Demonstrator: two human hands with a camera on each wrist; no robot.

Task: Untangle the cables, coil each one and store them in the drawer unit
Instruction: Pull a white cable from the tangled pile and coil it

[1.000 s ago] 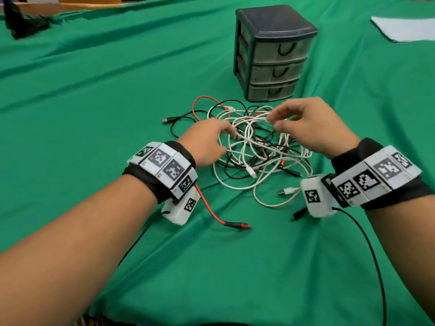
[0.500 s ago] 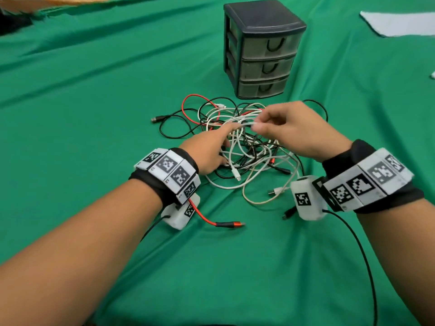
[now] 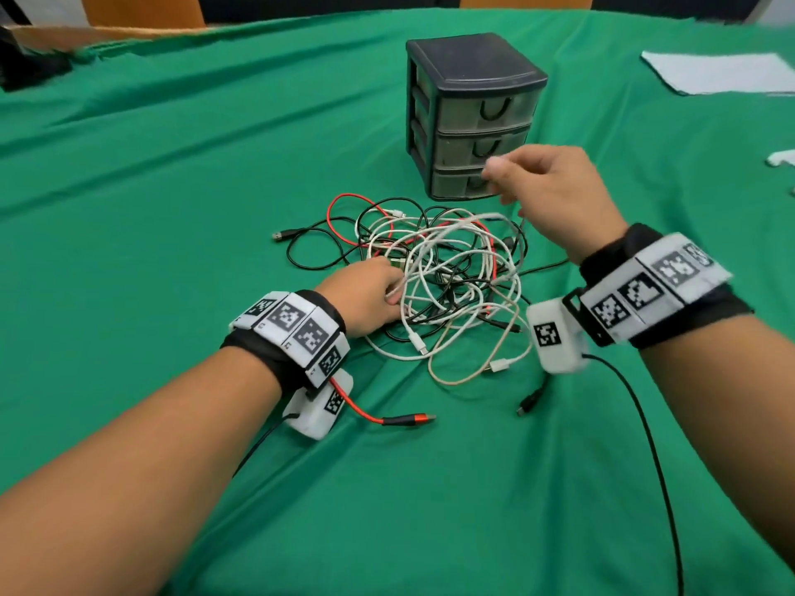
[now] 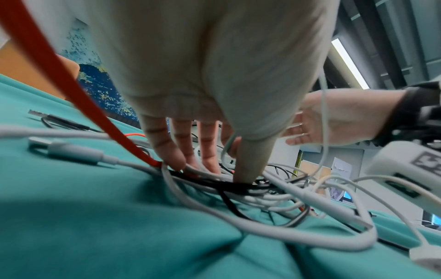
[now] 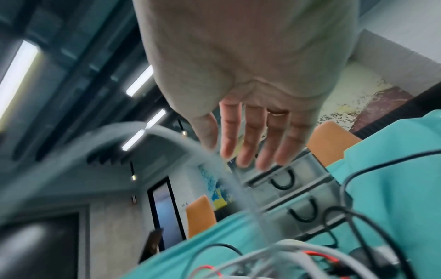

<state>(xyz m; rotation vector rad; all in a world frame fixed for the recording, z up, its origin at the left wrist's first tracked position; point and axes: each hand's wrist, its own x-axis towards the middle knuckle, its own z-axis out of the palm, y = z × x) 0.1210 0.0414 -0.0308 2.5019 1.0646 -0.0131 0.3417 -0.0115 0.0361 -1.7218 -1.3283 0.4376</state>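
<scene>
Cables sprawl tangled; left hand presses them flat-fingered, right hand grip apart.

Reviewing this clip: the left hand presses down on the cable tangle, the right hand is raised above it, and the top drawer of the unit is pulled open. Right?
Not quite. All three drawers of the drawer unit are closed, as the head view shows. The left hand does press on the cable tangle, and the right hand is raised above it.

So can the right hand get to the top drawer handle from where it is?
Probably yes. The right hand is raised just in front of the drawer unit, and nothing stands between it and the top drawer handle. A white cable trails from its fingers, though, so that might come along.
</scene>
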